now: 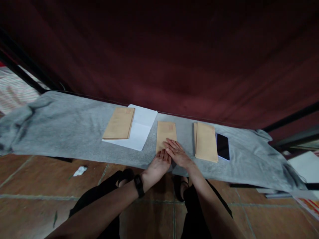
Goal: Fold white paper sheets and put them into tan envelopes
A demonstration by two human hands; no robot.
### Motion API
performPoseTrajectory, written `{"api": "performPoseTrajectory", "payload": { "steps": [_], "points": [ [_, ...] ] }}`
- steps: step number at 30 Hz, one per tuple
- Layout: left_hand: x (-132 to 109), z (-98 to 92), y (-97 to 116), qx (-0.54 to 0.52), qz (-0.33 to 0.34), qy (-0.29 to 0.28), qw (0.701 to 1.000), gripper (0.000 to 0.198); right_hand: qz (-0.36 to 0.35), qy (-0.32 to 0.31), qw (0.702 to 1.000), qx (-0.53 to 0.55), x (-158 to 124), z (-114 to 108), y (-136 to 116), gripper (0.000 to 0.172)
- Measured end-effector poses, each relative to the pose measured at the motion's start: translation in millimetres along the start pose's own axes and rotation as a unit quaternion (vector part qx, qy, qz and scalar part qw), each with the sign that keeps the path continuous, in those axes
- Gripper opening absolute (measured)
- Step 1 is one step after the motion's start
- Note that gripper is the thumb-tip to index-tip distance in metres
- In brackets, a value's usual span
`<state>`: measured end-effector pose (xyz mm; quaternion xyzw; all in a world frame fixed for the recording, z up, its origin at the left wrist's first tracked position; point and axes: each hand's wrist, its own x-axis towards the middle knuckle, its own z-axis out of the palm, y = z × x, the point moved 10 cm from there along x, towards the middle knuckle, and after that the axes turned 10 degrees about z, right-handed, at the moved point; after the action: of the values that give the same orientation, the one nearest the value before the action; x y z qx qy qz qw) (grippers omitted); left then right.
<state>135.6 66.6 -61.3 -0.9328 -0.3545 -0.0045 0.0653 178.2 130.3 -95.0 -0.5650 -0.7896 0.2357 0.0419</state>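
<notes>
A brown paper envelope (164, 132) lies on the grey cloth straight ahead of me, a small reddish printed mark near its far right corner. My right hand (177, 154) rests across its near part with the fingers stretched out flat. Against the near end of the same envelope, my left hand (160, 163) has its fingers bent and close together; its thumb is hidden. The two hands touch, and they cover the envelope's near end. A dark band is on my left wrist.
To the left, brown envelopes (119, 123) partly cover a folded white sheet (143, 127). On the right, a stack of envelopes (206, 142) lies beside a phone (223, 146). Behind the narrow cloth-covered bench (69, 126) hangs a dark red curtain (159, 66). Crumpled white paper (80, 171) lies on the tiled floor.
</notes>
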Motion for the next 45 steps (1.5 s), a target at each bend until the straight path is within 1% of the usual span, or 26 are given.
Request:
{"api": "performPoseTrajectory", "payload": {
  "steps": [4, 7, 9, 12, 15, 17, 22, 25, 28, 32, 35, 39, 42, 45],
  "points": [
    [-3.1, -6.6, -6.5, -0.015, 0.008, 0.021, 1.0, 0.035, 0.015, 0.0, 1.0, 0.004, 13.5, -4.8, 8.2, 0.057],
    [-6.8, -9.0, -8.5, -0.02, 0.013, 0.026, 0.999, 0.03, 0.035, 0.006, 0.999, -0.013, 32.6, -9.3, 15.4, 0.057],
    [-8.7, -9.5, -10.6, -0.036, 0.013, 0.023, 0.999, 0.03, 0.044, 0.033, 0.998, -0.038, 47.2, -15.3, 18.7, 0.058],
    [-12.4, -9.5, -19.3, -0.069, -0.006, 0.013, 0.998, 0.035, 0.047, 0.092, 0.992, -0.07, 62.7, -24.2, 20.5, 0.058],
    [-16.4, -8.6, -25.8, -0.093, -0.009, 0.004, 0.996, 0.035, 0.058, 0.137, 0.985, -0.087, 67.1, -27.4, 23.2, 0.058],
    [-18.5, -7.8, -28.3, -0.099, -0.007, 0.003, 0.995, 0.035, 0.069, 0.151, 0.982, -0.091, 66.6, -27.1, 25.0, 0.059],
    [-21.0, -11.1, -27.0, -0.106, 0.016, 0.016, 0.994, 0.032, 0.097, 0.138, 0.981, -0.093, 62.5, -22.6, 28.8, 0.063],
    [-20.7, -14.2, -27.6, -0.122, 0.013, 0.019, 0.992, 0.027, 0.103, 0.104, 0.985, -0.092, 54.4, -16.9, 31.1, 0.062],
    [-19.2, -15.0, -27.6, -0.134, 0.004, 0.02, 0.991, 0.026, 0.093, 0.073, 0.988, -0.095, 41.1, -10.4, 30.3, 0.062],
    [-18.1, -13.2, -24.2, -0.111, 0.001, 0.021, 0.994, 0.035, 0.08, 0.057, 0.991, -0.086, 21.6, -3.9, 26.7, 0.062],
    [-19.0, -12.1, -21.5, -0.114, 0.001, 0.026, 0.993, 0.042, 0.068, 0.042, 0.994, -0.07, 8.3, 0.8, 23.2, 0.061],
    [-20.0, -11.1, -20.0, -0.118, 0.004, 0.024, 0.993, 0.045, 0.048, 0.004, 0.998, -0.039, -6.6, 3.7, 20.5, 0.059],
    [-19.7, -11.6, -20.4, -0.11, 0.007, 0.024, 0.994, 0.042, 0.043, -0.015, 0.999, -0.023, -11.1, 1.8, 20.9, 0.06],
    [-18.6, -13.7, -20.1, -0.104, 0.005, 0.024, 0.994, 0.041, 0.041, -0.021, 0.999, -0.025, -5.5, -1.4, 19.4, 0.062]
  ]
}}
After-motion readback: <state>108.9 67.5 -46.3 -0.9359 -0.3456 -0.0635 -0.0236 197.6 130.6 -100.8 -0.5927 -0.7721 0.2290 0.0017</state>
